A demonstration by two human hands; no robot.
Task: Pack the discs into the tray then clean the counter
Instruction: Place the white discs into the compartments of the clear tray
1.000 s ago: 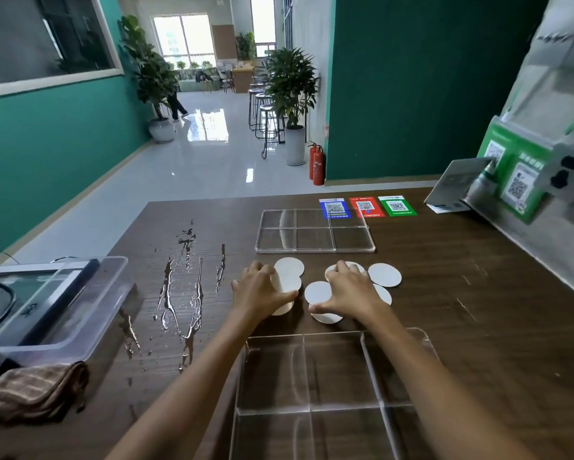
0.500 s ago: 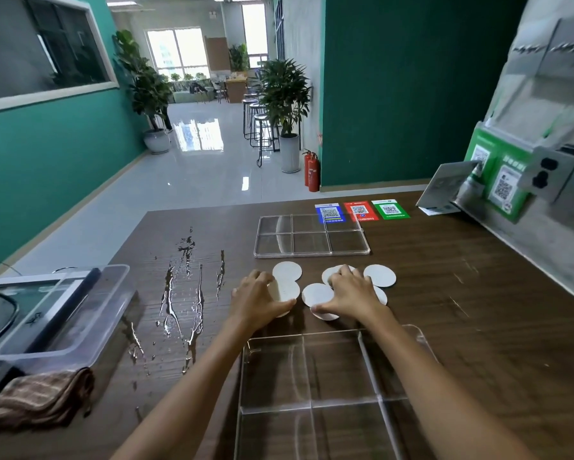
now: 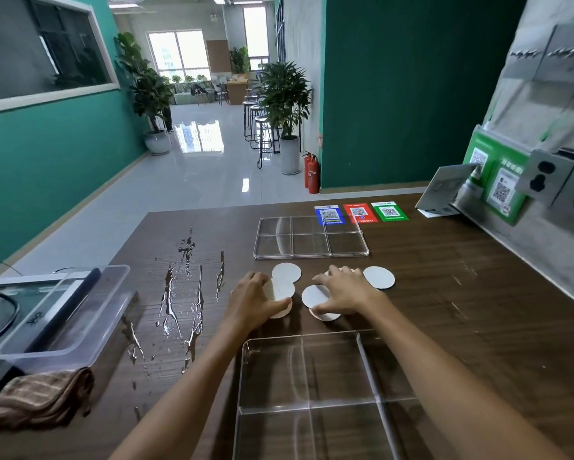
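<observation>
Several white round discs lie in a cluster on the brown counter (image 3: 445,293). My left hand (image 3: 254,302) grips one disc (image 3: 281,288) at its edge, tilted up off another disc under it. My right hand (image 3: 347,290) lies over the right-hand discs, with forefinger and thumb closed around a flat disc (image 3: 313,295). Free discs lie at the back left (image 3: 287,271) and far right (image 3: 379,277). The clear tray (image 3: 245,376) with its compartments stands just in front of my hands.
A second clear divided tray (image 3: 310,239) lies behind the discs, with three QR cards (image 3: 360,212) beyond it. Spilled water (image 3: 182,293) streaks the counter to the left. A clear plastic bin (image 3: 63,313) and a striped cloth (image 3: 43,396) sit at the left edge.
My left hand has tipped a disc up off the counter. My right hand's thumb and forefinger have drawn in around a disc. The trays have stayed in place.
</observation>
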